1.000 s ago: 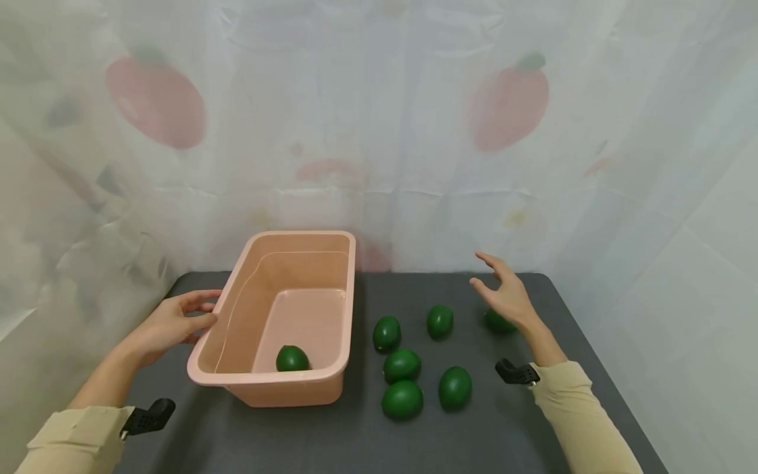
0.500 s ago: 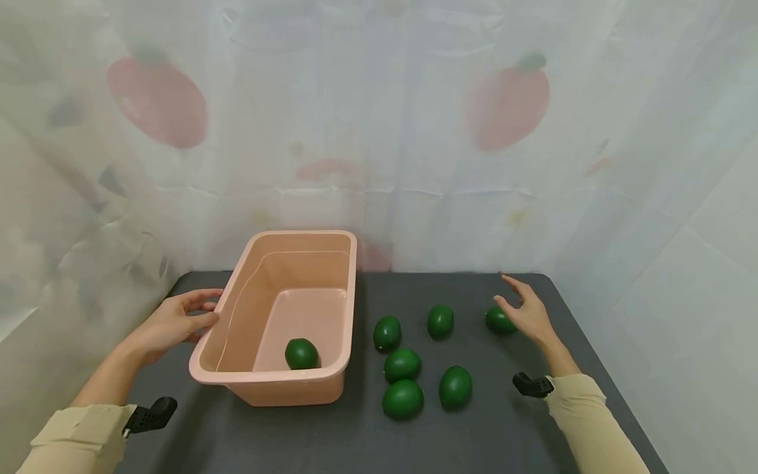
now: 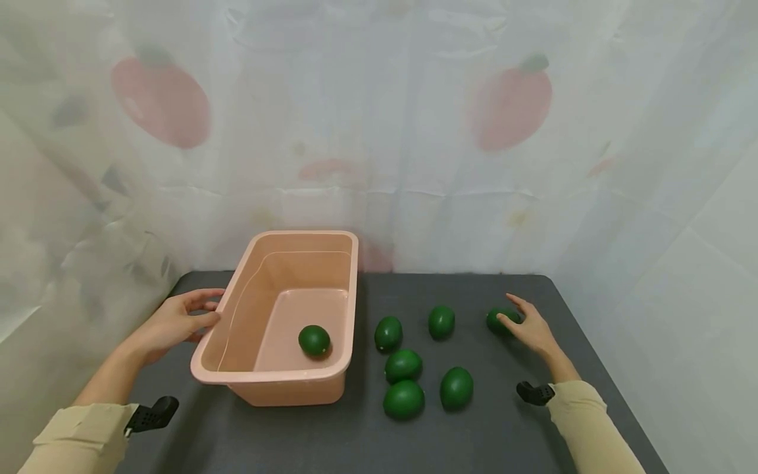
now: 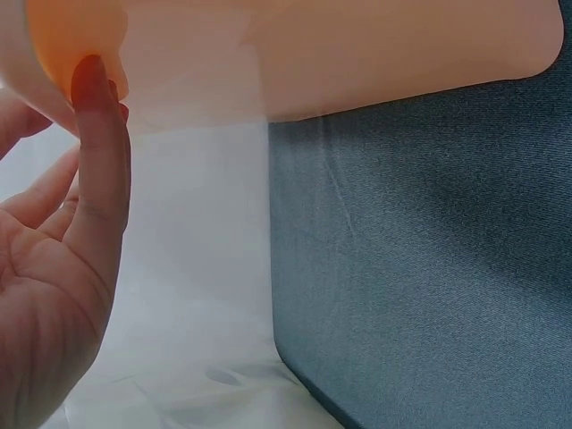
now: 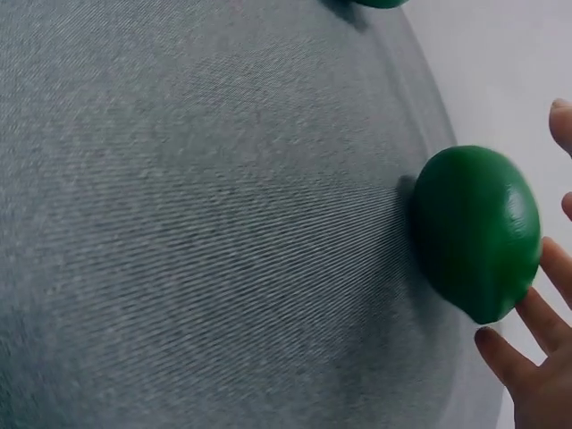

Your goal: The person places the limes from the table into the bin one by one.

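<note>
The right hand is reaching to the far right green fruit on the dark surface, fingers spread and only loosely bent, arching over the fruit's far side. The wrist view shows the fingertips beside the fruit's skin but not wrapped round it, so the hand is standing open, nothing gripped yet. The fruit is lying on its side, close to the surface's right edge, well apart from the five others clustered nearer the middle.

The left hand is resting against the outer left wall of the pink tub, fingers nearly straight, one fingertip touching under the rim; it is steadying, not clutching. One green fruit is lying inside the tub, on its floor toward the right wall.

To my eye, the step in hand is closing on that lone fruit. It looks smooth and rounded, so it would likely roll if nudged from one side; thumb and fingers ought to be meeting on opposite flanks together, low enough to cup the widest part. With the edge so near, a push to the right is the thing to avoid. The left hand is well placed for holding the tub square.
</note>
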